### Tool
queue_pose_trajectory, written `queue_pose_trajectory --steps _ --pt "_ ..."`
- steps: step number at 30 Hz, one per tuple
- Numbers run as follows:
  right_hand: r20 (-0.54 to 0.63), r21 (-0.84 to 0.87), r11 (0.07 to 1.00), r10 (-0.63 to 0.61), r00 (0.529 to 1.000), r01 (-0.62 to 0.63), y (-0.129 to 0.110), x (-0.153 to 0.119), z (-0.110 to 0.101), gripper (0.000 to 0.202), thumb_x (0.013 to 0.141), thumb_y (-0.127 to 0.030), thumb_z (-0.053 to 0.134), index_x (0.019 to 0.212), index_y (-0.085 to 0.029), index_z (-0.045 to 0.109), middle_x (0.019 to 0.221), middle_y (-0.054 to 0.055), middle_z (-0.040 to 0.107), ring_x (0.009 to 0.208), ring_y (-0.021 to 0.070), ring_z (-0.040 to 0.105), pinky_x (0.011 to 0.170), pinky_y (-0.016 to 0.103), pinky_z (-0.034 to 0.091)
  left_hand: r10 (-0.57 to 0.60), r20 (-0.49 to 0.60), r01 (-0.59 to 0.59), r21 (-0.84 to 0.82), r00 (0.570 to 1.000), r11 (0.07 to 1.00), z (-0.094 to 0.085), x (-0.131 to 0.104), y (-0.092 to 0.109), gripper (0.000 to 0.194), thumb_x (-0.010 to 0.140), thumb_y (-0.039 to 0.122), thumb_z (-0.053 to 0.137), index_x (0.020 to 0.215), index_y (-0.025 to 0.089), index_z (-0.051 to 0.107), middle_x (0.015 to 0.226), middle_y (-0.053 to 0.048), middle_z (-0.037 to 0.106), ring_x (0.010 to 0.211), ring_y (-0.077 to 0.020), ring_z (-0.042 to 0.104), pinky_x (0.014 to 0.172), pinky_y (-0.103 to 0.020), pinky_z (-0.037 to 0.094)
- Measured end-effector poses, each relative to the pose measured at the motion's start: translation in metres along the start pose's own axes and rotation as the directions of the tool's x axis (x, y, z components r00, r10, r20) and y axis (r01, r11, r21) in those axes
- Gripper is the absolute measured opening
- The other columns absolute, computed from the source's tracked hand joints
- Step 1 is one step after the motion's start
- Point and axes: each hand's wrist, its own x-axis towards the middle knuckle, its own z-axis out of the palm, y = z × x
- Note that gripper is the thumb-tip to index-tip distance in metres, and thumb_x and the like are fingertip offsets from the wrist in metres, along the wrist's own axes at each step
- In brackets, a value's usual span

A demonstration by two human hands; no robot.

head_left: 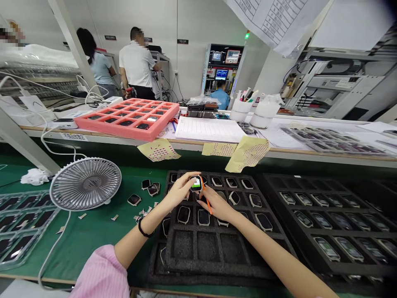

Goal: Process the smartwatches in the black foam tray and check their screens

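Note:
A square smartwatch (196,184) with a lit white-and-green screen is held over the black foam tray (207,247). The fingers of my left hand (182,188) are closed around it, one fingertip over the screen. My right hand (218,205) grips a thin orange stick-like tool (208,203) beside the watch's right edge; its exact kind is unclear. Several dark-screened watches sit in the tray's compartments below and behind my hands, such as one watch (204,217) under my right hand.
A grey fan (89,183) stands left, near loose watches (134,200) and small pieces on the green mat. Another foam tray (341,244) with watches lies right; clear plastic trays (25,223) lie far left. The shelf holds a pink foam tray (151,133) and papers (211,129). People are beyond.

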Motion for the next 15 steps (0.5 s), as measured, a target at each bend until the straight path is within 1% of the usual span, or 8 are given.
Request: queue_pose_trajectory --steps 4,8,10,12,15 --pt "0.009 -0.006 1.000 -0.001 1.000 0.001 0.0006 -0.0003 0.0003 0.019 0.092 -0.025 0.049 0.111 -0.023 0.051 0.095 0.009 0.062 0.121 0.0283 0.050 0.098 0.054 0.044 -0.002 0.012 0.003 -0.027 1.000 1.000 -0.0001 0.0003 -0.0026 0.045 0.088 0.045 0.051 0.125 0.019 0.052 0.084 -0.002 0.058 0.050 -0.0062 0.041 0.044 -0.019 0.035" --pt "0.010 -0.001 1.000 -0.001 1.000 0.001 0.0004 -0.0008 0.0004 0.014 0.093 -0.026 0.048 0.107 -0.024 0.050 0.097 0.008 0.061 0.119 0.0281 0.052 0.099 0.055 0.044 0.004 0.024 -0.004 -0.019 1.000 1.000 -0.0007 0.0000 -0.0019 0.048 0.086 0.043 0.054 0.127 0.018 0.051 0.080 -0.002 0.059 0.049 -0.0070 0.041 0.044 -0.020 0.034" --pt "0.010 0.000 1.000 0.001 1.000 -0.001 -0.0008 -0.0007 -0.0003 0.015 0.093 -0.026 0.047 0.108 -0.024 0.049 0.096 0.008 0.061 0.119 0.0284 0.052 0.099 0.055 0.044 -0.004 0.004 0.004 -0.005 1.000 1.000 -0.0006 -0.0004 0.0009 0.046 0.087 0.044 0.052 0.125 0.018 0.053 0.079 -0.002 0.059 0.048 -0.0069 0.040 0.044 -0.020 0.034" --pt "0.013 -0.002 1.000 0.004 1.000 -0.004 -0.0022 -0.0003 -0.0012 0.016 0.093 -0.027 0.047 0.109 -0.024 0.049 0.096 0.008 0.061 0.118 0.0286 0.052 0.100 0.056 0.043 -0.007 -0.018 0.007 0.003 1.000 1.000 -0.0005 -0.0008 0.0038 0.042 0.089 0.045 0.048 0.119 0.018 0.058 0.081 -0.002 0.059 0.048 -0.0067 0.041 0.044 -0.020 0.034" --pt "0.015 -0.003 1.000 0.012 1.000 -0.012 -0.0034 0.0004 -0.0020 0.017 0.093 -0.027 0.047 0.110 -0.023 0.049 0.097 0.009 0.062 0.115 0.0284 0.054 0.101 0.056 0.041 -0.014 -0.016 0.014 -0.001 1.000 1.000 -0.0007 -0.0010 0.0051 0.040 0.090 0.045 0.044 0.112 0.017 0.063 0.082 -0.003 0.060 0.049 -0.0067 0.042 0.045 -0.020 0.035"
